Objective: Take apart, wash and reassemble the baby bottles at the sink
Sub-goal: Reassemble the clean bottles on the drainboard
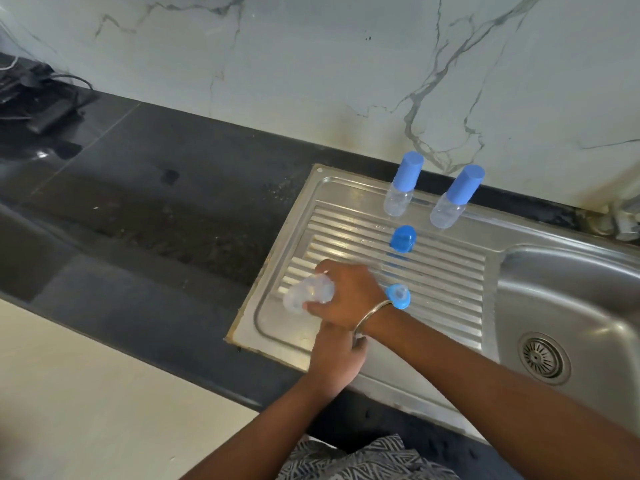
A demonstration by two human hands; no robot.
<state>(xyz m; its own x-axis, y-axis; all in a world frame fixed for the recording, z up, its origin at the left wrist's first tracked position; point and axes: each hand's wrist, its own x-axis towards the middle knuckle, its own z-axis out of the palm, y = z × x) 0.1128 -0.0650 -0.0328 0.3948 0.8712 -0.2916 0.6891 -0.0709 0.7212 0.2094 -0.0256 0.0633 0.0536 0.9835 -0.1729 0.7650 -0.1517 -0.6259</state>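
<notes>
Head view: your right hand [346,294] grips the clear bottle body [308,292] over the drainer's [450,271] left end; left hand's [337,358] grip can't be told. Disassembly done; carry it to the basin.

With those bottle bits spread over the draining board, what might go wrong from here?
1. The right hand holds the clear bottle tilted and blurred; if wet, it may slip onto the draining board.
2. The nipple ring lies right beside the right wrist, so the arm could knock it toward the basin.
3. The two capped bottles stand upright close together, and a nudge could topple both.
</notes>
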